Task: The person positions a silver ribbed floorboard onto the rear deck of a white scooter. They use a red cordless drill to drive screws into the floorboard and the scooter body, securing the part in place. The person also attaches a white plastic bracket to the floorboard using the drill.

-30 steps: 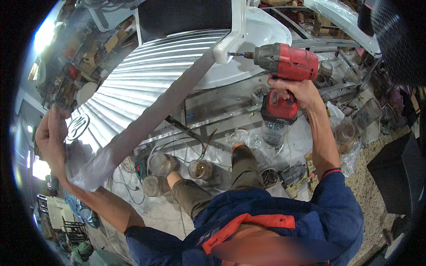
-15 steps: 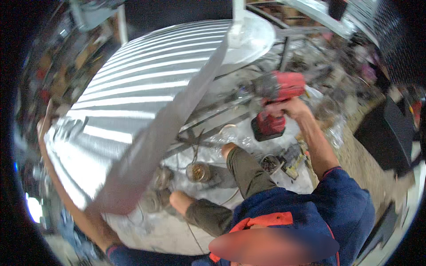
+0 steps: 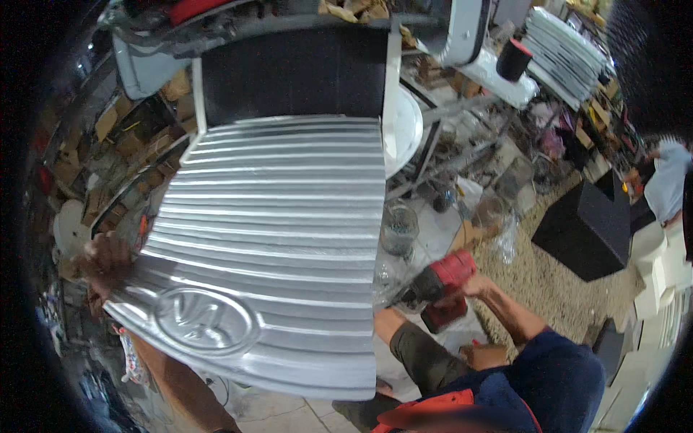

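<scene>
A large silver ribbed sheet (image 3: 281, 224) with a raised oval emblem near its lower left corner lies in front of me. My left hand (image 3: 108, 263), somewhat blurred, grips its left edge above that corner. In my right hand (image 3: 474, 286) is a red and black cordless drill (image 3: 449, 278), held by the handle beside the sheet's right edge. The drill points left, and its tip is hard to make out against the sheet's edge. Beyond the sheet's far edge stands a black panel (image 3: 292, 76) between two white posts (image 3: 390, 94).
A clear jar (image 3: 399, 229) of small parts stands right of the sheet. Farther right are a black box (image 3: 586, 227) on a speckled surface, a stack of pale panels (image 3: 567, 54) and another person (image 3: 668, 177). Cardboard pieces (image 3: 130, 137) crowd the far left.
The sheet has swung from a steep tilt to facing me more squarely, showing its emblem. The drill has come lower and nearer, toward the sheet's right edge. My left hand stays on the left edge.
</scene>
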Action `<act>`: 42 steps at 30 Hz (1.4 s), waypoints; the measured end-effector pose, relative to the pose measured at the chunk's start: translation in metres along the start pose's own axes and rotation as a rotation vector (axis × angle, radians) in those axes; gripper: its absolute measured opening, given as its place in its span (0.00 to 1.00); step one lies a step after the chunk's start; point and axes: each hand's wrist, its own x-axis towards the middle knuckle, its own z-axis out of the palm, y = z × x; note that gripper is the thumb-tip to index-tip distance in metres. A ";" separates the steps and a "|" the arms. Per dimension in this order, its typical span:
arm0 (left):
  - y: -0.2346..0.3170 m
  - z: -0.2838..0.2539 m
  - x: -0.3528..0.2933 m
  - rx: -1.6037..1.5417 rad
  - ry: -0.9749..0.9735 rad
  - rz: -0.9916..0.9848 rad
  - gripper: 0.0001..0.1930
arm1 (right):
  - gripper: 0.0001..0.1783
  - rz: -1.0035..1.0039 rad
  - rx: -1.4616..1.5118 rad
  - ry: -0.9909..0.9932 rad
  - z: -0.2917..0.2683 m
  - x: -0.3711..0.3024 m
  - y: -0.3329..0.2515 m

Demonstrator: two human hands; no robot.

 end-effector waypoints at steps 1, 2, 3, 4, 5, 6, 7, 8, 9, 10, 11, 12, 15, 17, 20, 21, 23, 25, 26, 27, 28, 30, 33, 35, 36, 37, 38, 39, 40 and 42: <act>-0.006 0.024 0.005 -0.024 -0.041 0.003 0.28 | 0.38 0.053 0.056 0.022 -0.004 -0.011 -0.001; -0.009 0.049 0.006 -0.030 -0.040 0.014 0.28 | 0.38 -0.038 0.142 0.059 -0.003 -0.033 -0.009; -0.015 0.074 0.009 -0.018 -0.029 0.032 0.28 | 0.36 0.106 0.086 -0.028 -0.010 -0.050 -0.021; -0.020 0.101 0.006 -0.022 0.038 0.054 0.27 | 0.34 0.252 0.059 -0.088 -0.022 -0.065 -0.034; -0.025 0.131 0.005 -0.025 0.104 0.075 0.26 | 0.32 0.263 0.135 -0.120 -0.034 -0.079 -0.049; -0.031 0.153 -0.002 -0.030 0.177 0.096 0.25 | 0.30 0.337 0.230 -0.121 -0.041 -0.105 -0.067; -0.032 0.177 -0.004 0.011 0.183 0.067 0.26 | 0.28 0.332 0.370 -0.135 -0.050 -0.124 -0.086; -0.031 0.198 -0.002 0.042 0.200 0.035 0.27 | 0.27 0.438 0.303 -0.144 -0.060 -0.135 -0.106; -0.035 0.221 -0.003 0.101 0.187 0.018 0.29 | 0.25 0.458 0.276 -0.155 -0.068 -0.152 -0.121; -0.038 0.244 -0.004 0.145 0.191 0.009 0.30 | 0.23 0.523 0.239 -0.162 -0.074 -0.166 -0.137; -0.045 0.269 -0.003 0.131 0.230 0.030 0.26 | 0.23 0.461 0.359 -0.159 -0.081 -0.177 -0.152; -0.050 0.295 0.000 0.108 0.273 0.044 0.23 | 0.22 0.449 0.467 -0.154 -0.088 -0.192 -0.165; -0.052 0.344 0.009 0.096 0.340 -0.158 0.09 | 0.22 0.573 0.577 -0.156 -0.104 -0.231 -0.208; -0.054 0.384 0.017 0.207 0.450 -0.340 0.08 | 0.22 0.619 0.575 -0.189 -0.117 -0.249 -0.232; -0.068 0.439 0.033 0.262 0.540 -0.440 0.06 | 0.22 0.605 0.550 -0.188 -0.117 -0.260 -0.267; -0.074 0.462 0.044 0.320 0.511 -0.457 0.06 | 0.21 0.613 0.535 -0.170 -0.125 -0.267 -0.275; -0.090 0.496 0.062 0.411 0.439 -0.463 0.06 | 0.23 0.602 0.529 -0.211 -0.134 -0.269 -0.295; -0.106 0.523 0.080 0.513 0.326 -0.456 0.07 | 0.24 0.486 0.517 -0.140 -0.137 -0.280 -0.318; -0.114 0.536 0.089 0.547 0.262 -0.449 0.08 | 0.25 0.407 0.527 -0.090 -0.138 -0.284 -0.328; -0.123 0.542 0.095 0.554 0.211 -0.488 0.09 | 0.25 0.508 0.564 -0.081 -0.136 -0.288 -0.338; -0.130 0.552 0.104 0.565 0.172 -0.511 0.10 | 0.26 0.524 0.591 -0.050 -0.135 -0.295 -0.348; -0.147 0.576 0.120 0.645 0.158 -0.394 0.11 | 0.26 0.543 0.648 0.020 -0.131 -0.305 -0.364; -0.161 0.604 0.148 0.767 0.191 -0.200 0.10 | 0.28 0.546 0.704 0.131 -0.120 -0.314 -0.383; -0.155 0.618 0.162 0.780 0.172 -0.260 0.11 | 0.29 0.535 0.720 0.222 -0.114 -0.318 -0.393; -0.144 0.619 0.163 0.760 0.110 -0.471 0.12 | 0.29 0.535 0.730 0.268 -0.112 -0.320 -0.396; -0.132 0.616 0.164 0.677 0.109 -0.510 0.13 | 0.30 0.545 0.736 0.299 -0.111 -0.320 -0.400; -0.113 0.605 0.159 0.604 0.096 -0.646 0.14 | 0.30 0.557 0.746 0.326 -0.111 -0.322 -0.404; -0.094 0.592 0.154 0.515 0.148 -0.690 0.15 | 0.31 0.567 0.750 0.342 -0.111 -0.321 -0.407; -0.075 0.571 0.150 0.443 0.217 -0.685 0.15 | 0.31 0.567 0.747 0.347 -0.113 -0.318 -0.410; -0.032 0.520 0.129 0.376 0.317 -0.940 0.11 | 0.32 0.559 0.739 0.340 -0.116 -0.312 -0.419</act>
